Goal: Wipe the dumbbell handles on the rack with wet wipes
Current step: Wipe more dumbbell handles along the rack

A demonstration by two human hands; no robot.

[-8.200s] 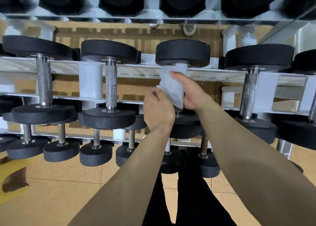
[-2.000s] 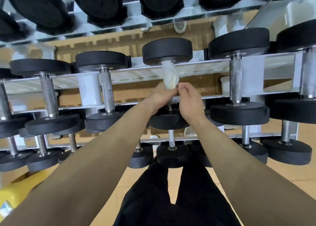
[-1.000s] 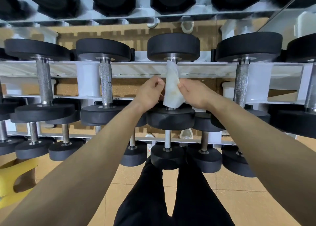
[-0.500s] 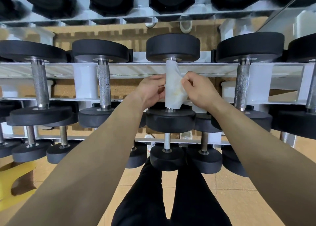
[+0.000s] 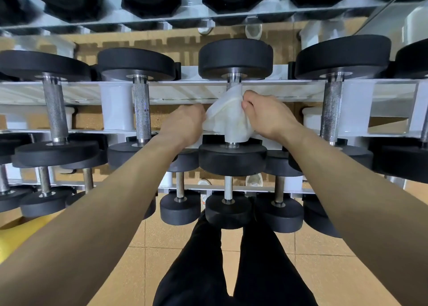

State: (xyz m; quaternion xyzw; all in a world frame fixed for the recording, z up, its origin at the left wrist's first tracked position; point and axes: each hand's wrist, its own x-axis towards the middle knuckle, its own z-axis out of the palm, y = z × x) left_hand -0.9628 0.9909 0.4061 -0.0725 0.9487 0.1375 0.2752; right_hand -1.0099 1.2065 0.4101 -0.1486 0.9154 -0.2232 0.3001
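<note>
The scene is being lit brightly and evenly, with the white painted metal rack rail [image 5: 76, 92] being washed pale by glare. Straight lines are being bowed at the edges.

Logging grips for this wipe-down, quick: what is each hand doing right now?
Left hand: closed, gripping the wet wipe wrapped round the dumbbell handle.
Right hand: closed, pinching the same wet wipe.
</note>
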